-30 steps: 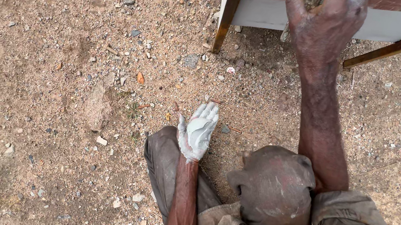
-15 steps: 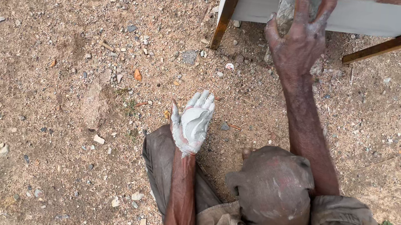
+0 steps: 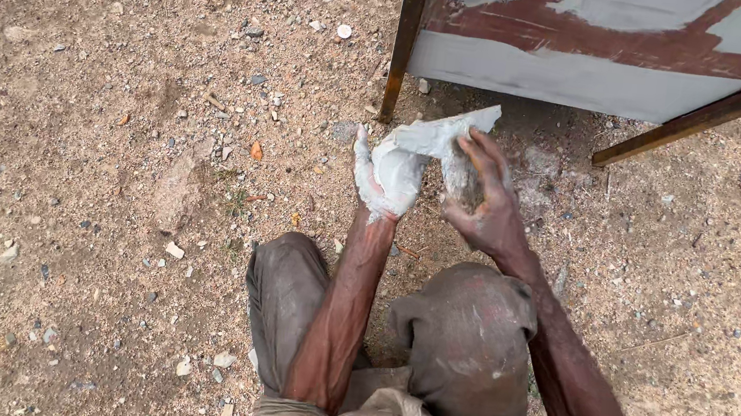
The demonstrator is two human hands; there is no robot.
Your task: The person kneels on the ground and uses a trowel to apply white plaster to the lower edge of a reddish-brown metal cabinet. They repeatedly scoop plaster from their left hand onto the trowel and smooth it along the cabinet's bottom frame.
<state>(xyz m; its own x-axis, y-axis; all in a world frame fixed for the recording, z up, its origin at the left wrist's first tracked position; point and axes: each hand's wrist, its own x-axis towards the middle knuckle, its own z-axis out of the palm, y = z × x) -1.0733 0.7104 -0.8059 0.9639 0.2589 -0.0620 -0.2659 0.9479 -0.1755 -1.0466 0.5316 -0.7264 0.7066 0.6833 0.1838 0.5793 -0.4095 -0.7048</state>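
Note:
My left hand (image 3: 381,179) is raised palm-up above my knees, its palm and fingers coated in pale grey paste. My right hand (image 3: 485,204) grips a flat scraper (image 3: 442,134) smeared with the same paste. The blade lies across my left palm, and its tip points up and right. Just beyond both hands stands a metal panel (image 3: 594,38), rust-red with broad patches of grey filler. Its dark frame post (image 3: 404,40) reaches the ground to the upper left of my hands.
I crouch on sandy gravel ground (image 3: 97,158) strewn with small stones. My knees in grey-brown trousers (image 3: 467,340) fill the lower middle. A slanted brown bar (image 3: 716,110) runs down from the panel at the right.
My right hand has come down from the panel, bringing the scraper onto my left palm. My left hand has lifted slightly to meet it.

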